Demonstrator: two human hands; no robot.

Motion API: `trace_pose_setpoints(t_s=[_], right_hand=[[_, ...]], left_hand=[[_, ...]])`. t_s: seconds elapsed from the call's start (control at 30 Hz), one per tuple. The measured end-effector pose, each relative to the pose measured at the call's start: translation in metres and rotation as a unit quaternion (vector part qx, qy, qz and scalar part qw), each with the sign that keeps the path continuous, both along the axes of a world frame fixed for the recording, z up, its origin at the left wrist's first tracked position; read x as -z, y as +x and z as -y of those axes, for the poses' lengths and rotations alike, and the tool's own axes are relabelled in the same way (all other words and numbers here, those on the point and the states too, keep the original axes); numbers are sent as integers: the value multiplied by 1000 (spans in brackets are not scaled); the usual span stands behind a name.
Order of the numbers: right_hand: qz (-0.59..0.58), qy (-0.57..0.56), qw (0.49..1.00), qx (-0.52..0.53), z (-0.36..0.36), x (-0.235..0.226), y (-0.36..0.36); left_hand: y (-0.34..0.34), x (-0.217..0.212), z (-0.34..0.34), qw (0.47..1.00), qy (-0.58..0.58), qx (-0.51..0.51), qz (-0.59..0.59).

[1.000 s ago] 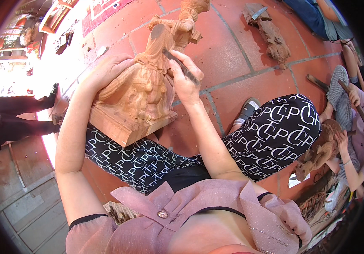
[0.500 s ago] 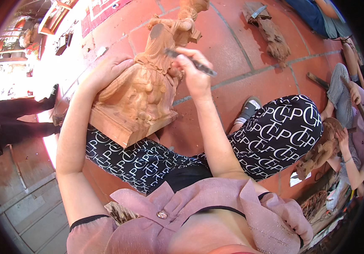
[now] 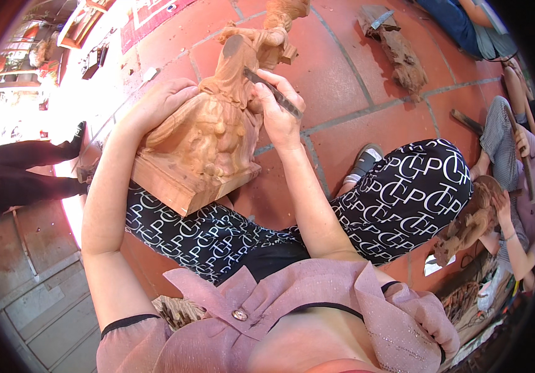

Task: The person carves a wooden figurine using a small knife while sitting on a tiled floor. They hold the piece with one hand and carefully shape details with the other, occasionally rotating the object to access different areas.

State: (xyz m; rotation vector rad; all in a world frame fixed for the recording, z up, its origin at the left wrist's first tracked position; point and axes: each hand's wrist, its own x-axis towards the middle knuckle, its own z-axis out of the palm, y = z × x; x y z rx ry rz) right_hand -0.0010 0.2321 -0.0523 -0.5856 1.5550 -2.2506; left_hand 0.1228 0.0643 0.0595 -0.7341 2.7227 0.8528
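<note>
A carved wooden figure (image 3: 208,133) on a square base leans across my lap, its narrow end pointing away from me. My left hand (image 3: 161,102) lies over the carving's left side, fingers stretched flat against the wood. In my right hand (image 3: 281,115) is a slim dark tool (image 3: 278,96), pinched between thumb and fingers. Its far tip meets the carving's draped upper part. The exact kind of tool is unclear. The lower fingers of my right hand are curled beside the carving's right side.
Red tiles (image 3: 367,140) cover the floor. A rough wood piece (image 3: 401,59) lies at the far right with a blade-like object (image 3: 382,19) on it. At the right, another person's hand (image 3: 502,205) touches a second wood carving (image 3: 474,217). Someone's dark-trousered legs (image 3: 28,168) are at the left.
My right hand has shifted slightly, and the tool now slants more steeply, its near end lower and further left. My left hand and the carving stay in place.
</note>
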Motion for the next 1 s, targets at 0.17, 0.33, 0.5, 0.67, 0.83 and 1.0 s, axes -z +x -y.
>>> trace_pose_setpoints(t_s=[0.17, 0.33, 0.5, 0.67, 0.83, 1.0], right_hand=[[-36, 19, 999, 4, 2, 4, 4], [-138, 55, 988, 31, 2, 1, 6], [53, 14, 992, -115, -7, -13, -2], [16, 4, 999, -27, -7, -3, -13], [-8, 7, 1000, -13, -1, -2, 1], [10, -1, 1000, -7, 0, -4, 2]], left_hand=[[1, 3, 3, 1000, -3, 16, -10], [-2, 1, 0, 1000, -6, 13, -14], [1, 1, 3, 1000, 0, 10, -17], [-3, -4, -1, 1000, 12, -12, 23], [-2, -3, 0, 1000, 12, -9, 19], [-1, -5, -1, 999, 14, -15, 29]])
